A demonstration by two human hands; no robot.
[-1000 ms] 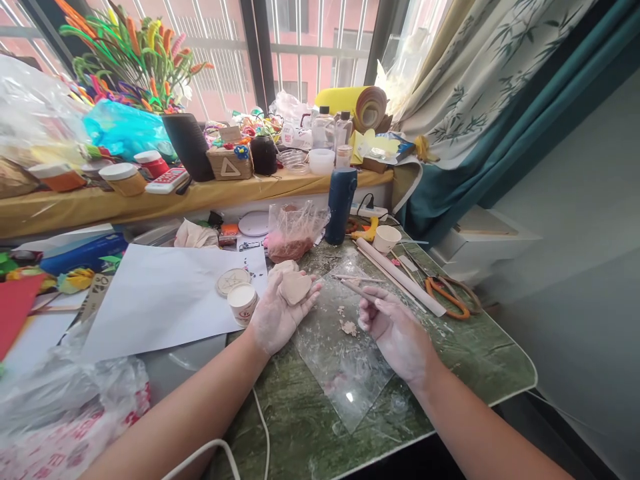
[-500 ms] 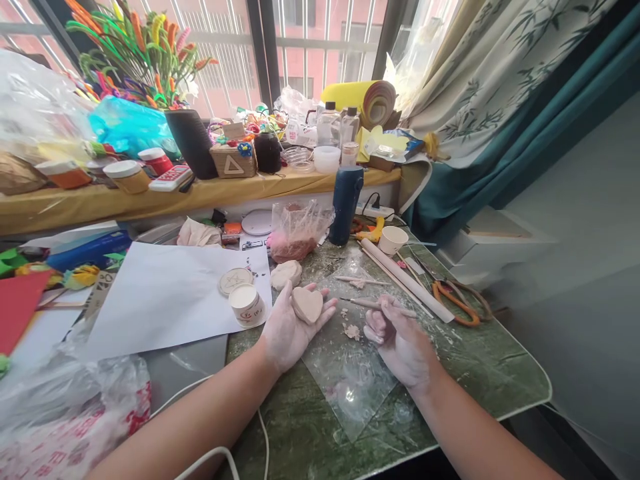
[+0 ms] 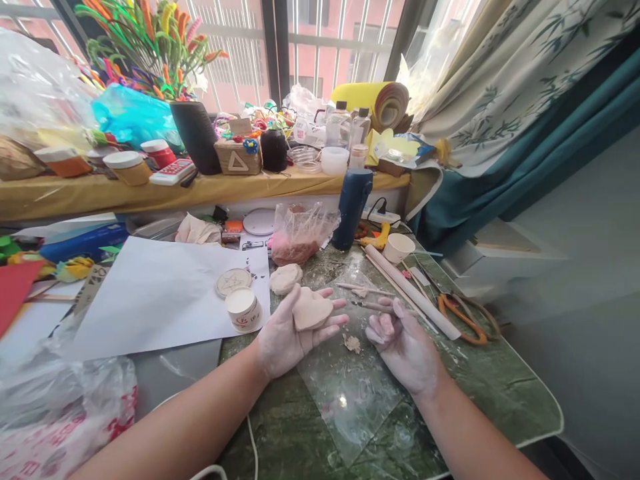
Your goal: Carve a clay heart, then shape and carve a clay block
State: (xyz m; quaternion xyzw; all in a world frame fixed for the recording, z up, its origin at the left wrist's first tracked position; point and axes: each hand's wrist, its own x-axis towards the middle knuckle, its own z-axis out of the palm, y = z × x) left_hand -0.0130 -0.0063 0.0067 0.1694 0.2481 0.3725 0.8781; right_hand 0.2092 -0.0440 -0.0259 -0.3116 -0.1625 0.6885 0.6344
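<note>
A heart-shaped piece of pale clay (image 3: 311, 312) lies on the palm and fingers of my left hand (image 3: 290, 333), held over the edge of a clear plastic sheet (image 3: 350, 380) on the green marble table (image 3: 475, 387). My right hand (image 3: 403, 343), dusted white, is curled around a thin wooden modelling tool (image 3: 373, 306) whose tip points left toward the heart. Small clay crumbs (image 3: 353, 343) lie on the sheet between both hands. A lump of clay (image 3: 285, 278) sits just beyond my left hand.
A small white cup (image 3: 243, 309) and round lid (image 3: 233, 281) rest on white paper (image 3: 160, 293). Behind stand a clay bag (image 3: 299, 233), blue bottle (image 3: 353, 209), paper cup (image 3: 399, 248), rolling stick (image 3: 410, 291) and orange scissors (image 3: 463, 317). A cluttered shelf (image 3: 150, 190) runs along the window.
My left hand with the heart has shifted slightly right and toward me, tilting the heart flatter. My right hand has turned, fingers curling more over the tool.
</note>
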